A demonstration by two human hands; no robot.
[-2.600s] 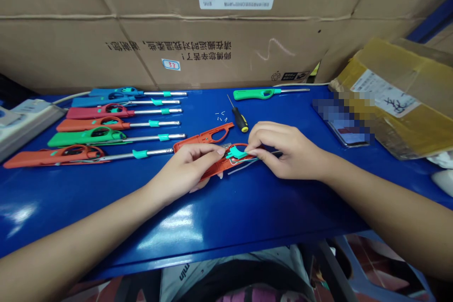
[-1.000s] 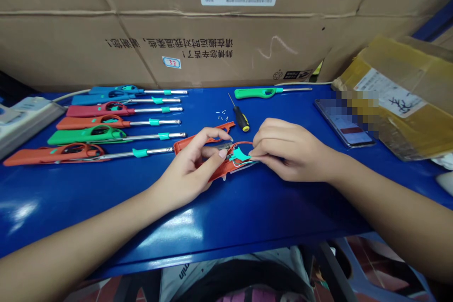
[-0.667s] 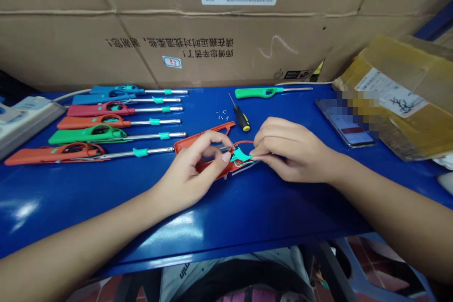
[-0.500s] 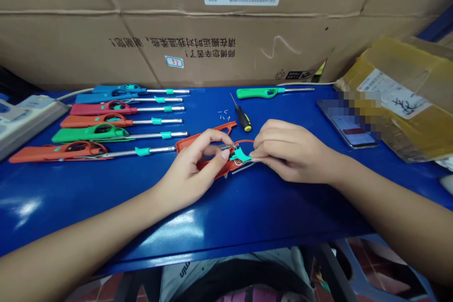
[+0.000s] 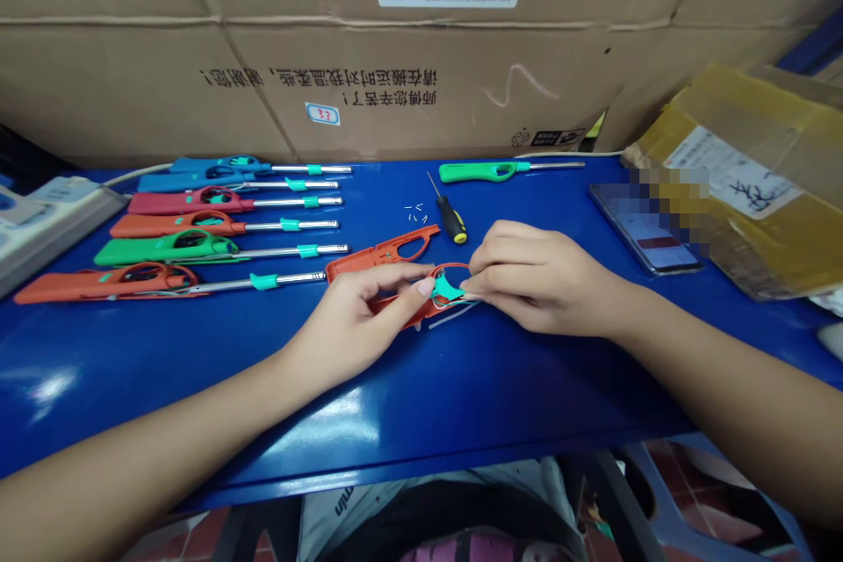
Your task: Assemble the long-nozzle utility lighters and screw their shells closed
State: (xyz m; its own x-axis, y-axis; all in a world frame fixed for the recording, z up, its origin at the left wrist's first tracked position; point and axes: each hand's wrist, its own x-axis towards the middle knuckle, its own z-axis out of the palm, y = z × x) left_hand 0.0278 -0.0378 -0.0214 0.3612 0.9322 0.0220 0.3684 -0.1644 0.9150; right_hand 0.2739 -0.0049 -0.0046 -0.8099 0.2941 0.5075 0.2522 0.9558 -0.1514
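Note:
An opened orange gas lighter housing (image 5: 431, 309) lies on the blue table, held by my left hand (image 5: 359, 312), its thumb pressing on the inside parts. Set into this half is a teal trigger (image 5: 449, 287) with thin wires around it. My right hand (image 5: 536, 279) is closed, its thumb and forefinger pinching at the trigger's right end; the exact grip is partly hidden. The other orange housing half (image 5: 388, 253) rests just behind my left hand. A thin clear tube (image 5: 451, 314) sticks out in front of the held half.
Several lighters, among them a green one (image 5: 164, 248), lie in a row at left. Behind my hands are a screwdriver (image 5: 450, 218), small screws (image 5: 414, 212) and a green lighter (image 5: 478, 172). A phone (image 5: 649, 233) and taped parcel (image 5: 744, 184) stand right; a power strip (image 5: 66, 215) left.
My left fingers have come down and lie flatter over the housing. The teal trigger now sits lower and turned a little in the orange half; my right hand stays beside it.

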